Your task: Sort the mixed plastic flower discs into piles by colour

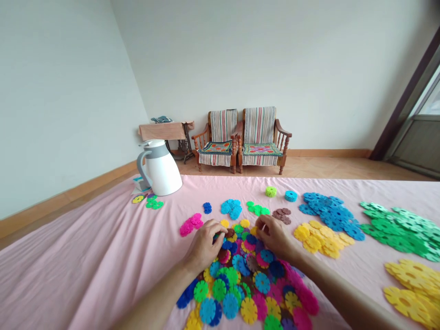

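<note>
A mixed heap of colourful notched plastic discs [240, 279] lies on the pink cloth in front of me. At its upper left edge my left hand [208, 240] is closed, thumb and fingers bent together on a brown notched disc [230, 233]. Across the heap, my right hand [274, 234] is curled down, with its fingertips at a yellow notched disc [254, 230]; its grip is partly hidden. Around the far edge lie small one-colour groups: pink discs [191, 224], dark blue discs [207, 207], light blue discs [231, 208], green discs [257, 209] and brown discs [282, 215].
Larger blue pieces [332, 213], yellow pieces [321, 238] and green pieces [402, 229] spread at right, with big yellow pieces [414, 291] nearer. Two short stacks, lime [271, 191] and blue [290, 196], stand behind. A white jug [163, 172] stands far left. Two wooden chairs [242, 142] are beyond.
</note>
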`<state>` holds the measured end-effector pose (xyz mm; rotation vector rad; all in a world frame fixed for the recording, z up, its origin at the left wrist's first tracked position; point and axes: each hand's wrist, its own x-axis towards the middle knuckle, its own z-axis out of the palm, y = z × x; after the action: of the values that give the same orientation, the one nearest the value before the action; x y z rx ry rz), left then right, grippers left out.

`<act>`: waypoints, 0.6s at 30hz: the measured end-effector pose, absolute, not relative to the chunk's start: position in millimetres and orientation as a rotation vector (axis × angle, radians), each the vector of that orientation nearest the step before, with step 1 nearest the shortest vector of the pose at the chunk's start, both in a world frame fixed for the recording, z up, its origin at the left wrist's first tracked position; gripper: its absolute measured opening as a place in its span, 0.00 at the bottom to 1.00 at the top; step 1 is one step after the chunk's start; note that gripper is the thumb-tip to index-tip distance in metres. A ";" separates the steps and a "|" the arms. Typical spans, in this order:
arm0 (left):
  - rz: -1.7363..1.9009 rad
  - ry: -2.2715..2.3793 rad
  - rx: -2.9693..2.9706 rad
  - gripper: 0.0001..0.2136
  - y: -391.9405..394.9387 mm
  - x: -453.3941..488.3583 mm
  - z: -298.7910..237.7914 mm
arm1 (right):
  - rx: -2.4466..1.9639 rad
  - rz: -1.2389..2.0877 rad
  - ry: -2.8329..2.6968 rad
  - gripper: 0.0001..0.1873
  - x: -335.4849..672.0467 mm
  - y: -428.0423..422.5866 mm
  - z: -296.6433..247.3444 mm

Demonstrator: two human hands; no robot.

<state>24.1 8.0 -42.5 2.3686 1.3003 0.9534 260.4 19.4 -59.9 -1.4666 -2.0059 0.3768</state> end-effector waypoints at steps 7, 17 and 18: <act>0.961 1.289 2.365 0.08 10.5 22.8 -45.7 | -1.537 0.355 -1.899 0.10 307.8 0.1 -49.6; 0.937 1.310 2.348 0.08 8.0 25.2 -40.2 | -1.722 0.149 -1.804 0.15 379.2 -19.6 -67.1; 0.937 1.313 2.347 0.08 7.7 25.3 -40.1 | -1.706 0.123 -1.806 0.14 377.2 -20.8 -65.7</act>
<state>25.3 7.7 -40.1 2.3467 1.3131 0.9375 377.2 -20.8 -65.7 -1.7065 -1.8058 0.1235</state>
